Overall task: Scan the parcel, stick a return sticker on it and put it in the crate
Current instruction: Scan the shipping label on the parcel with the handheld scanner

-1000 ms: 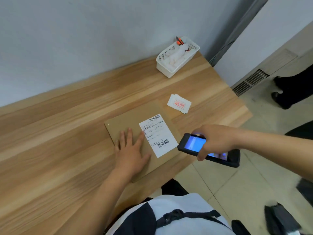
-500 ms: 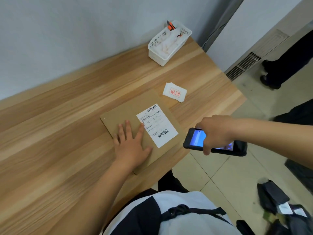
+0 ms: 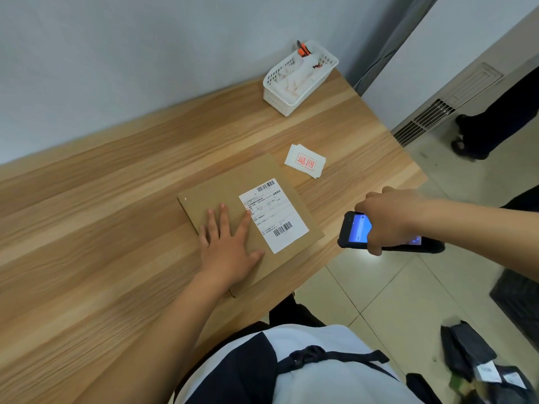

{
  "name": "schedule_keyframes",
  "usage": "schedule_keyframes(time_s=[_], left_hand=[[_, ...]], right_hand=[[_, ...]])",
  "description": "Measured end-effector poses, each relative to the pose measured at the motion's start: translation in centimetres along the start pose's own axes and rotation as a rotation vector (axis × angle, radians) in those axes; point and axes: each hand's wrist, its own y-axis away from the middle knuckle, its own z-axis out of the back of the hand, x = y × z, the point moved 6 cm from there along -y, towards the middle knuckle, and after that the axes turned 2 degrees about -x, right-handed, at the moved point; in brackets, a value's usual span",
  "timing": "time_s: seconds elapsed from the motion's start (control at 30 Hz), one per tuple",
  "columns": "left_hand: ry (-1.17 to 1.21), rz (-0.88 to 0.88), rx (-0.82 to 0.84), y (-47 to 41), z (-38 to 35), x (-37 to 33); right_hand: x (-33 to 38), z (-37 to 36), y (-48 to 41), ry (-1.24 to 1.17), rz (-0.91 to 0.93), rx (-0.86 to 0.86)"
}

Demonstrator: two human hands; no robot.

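A flat brown cardboard parcel (image 3: 233,185) lies on the wooden table (image 3: 116,185) near its front right corner, with a white shipping label (image 3: 274,214) carrying two barcodes on top. My left hand (image 3: 227,246) rests flat on the parcel, fingers spread, just left of the label. My right hand (image 3: 388,217) grips a black handheld scanner (image 3: 353,231) with a lit blue screen, held off the table edge to the right of the parcel. A small stack of white return stickers (image 3: 304,160) with red print lies just beyond the parcel.
A white plastic basket (image 3: 300,77) with papers and an orange-handled tool stands at the table's back right corner by the wall. Dark bags (image 3: 478,363) lie on the tiled floor at lower right. Another person's legs (image 3: 495,118) stand at the far right.
My right hand has drawn the scanner rightwards, away from the label and past the table edge. My left hand has stayed flat on the parcel.
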Motion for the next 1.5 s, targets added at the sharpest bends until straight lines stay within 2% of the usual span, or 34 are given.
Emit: schedule_keyframes(time_s=[0.5,0.83,1.0,1.13,1.5], left_hand=[[0.01,0.021,0.03,-0.1,-0.1,0.0],[0.088,0.083,0.04,-0.5,0.1,-0.3],[0.059,0.144,0.028,-0.5,1.0,-0.8],[0.046,0.216,0.049,-0.9,1.7,-1.6],[0.055,0.369,0.133,-1.6,1.9,-2.9]], right_hand=[[-1.0,-0.8,-1.3,0.021,0.029,-0.023],[-3.5,-1.8,-7.1,-0.057,0.095,-0.127],[-4.8,-4.3,-11.7,-0.344,0.049,-0.093],[-4.7,-6.2,-15.1,-0.589,0.018,-0.153],[-2.1,-9.9,-18.9,-0.696,-0.019,-0.352]])
